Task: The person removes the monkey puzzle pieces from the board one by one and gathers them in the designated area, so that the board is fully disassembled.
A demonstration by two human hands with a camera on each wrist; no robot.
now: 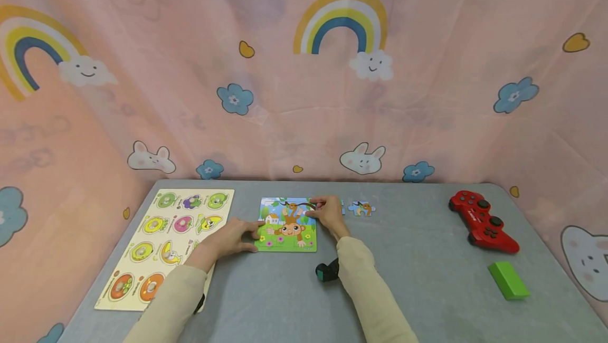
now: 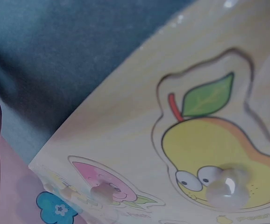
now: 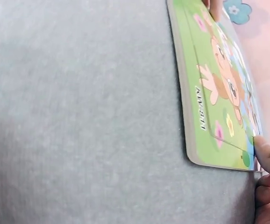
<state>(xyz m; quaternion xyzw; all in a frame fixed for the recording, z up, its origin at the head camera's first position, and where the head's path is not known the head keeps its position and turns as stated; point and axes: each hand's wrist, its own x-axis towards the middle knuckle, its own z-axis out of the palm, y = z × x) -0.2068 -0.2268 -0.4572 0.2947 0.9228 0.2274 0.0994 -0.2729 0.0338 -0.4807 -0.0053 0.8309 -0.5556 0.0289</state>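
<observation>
A monkey jigsaw puzzle [image 1: 285,227] in a green-bordered tray lies near the middle of the grey table. At its left edge, my left hand [image 1: 233,238] holds the tray with thumb and fingers spread apart. My right hand [image 1: 330,216] grips the upper right side; in the right wrist view its thumb [image 3: 268,154] presses on the face, with the other fingers curled beside the edge. Just right of that hand lies a loose puzzle piece [image 1: 363,208] with a monkey on it. Another piece [image 1: 343,207] is partly hidden behind the hand.
A wooden fruit knob-puzzle board [image 1: 178,211] lies at the left, beneath my left forearm. On the right are a red game controller [image 1: 482,221] and a green block [image 1: 509,280]. A patterned pink curtain [image 1: 304,84] hangs behind the table [image 1: 418,269].
</observation>
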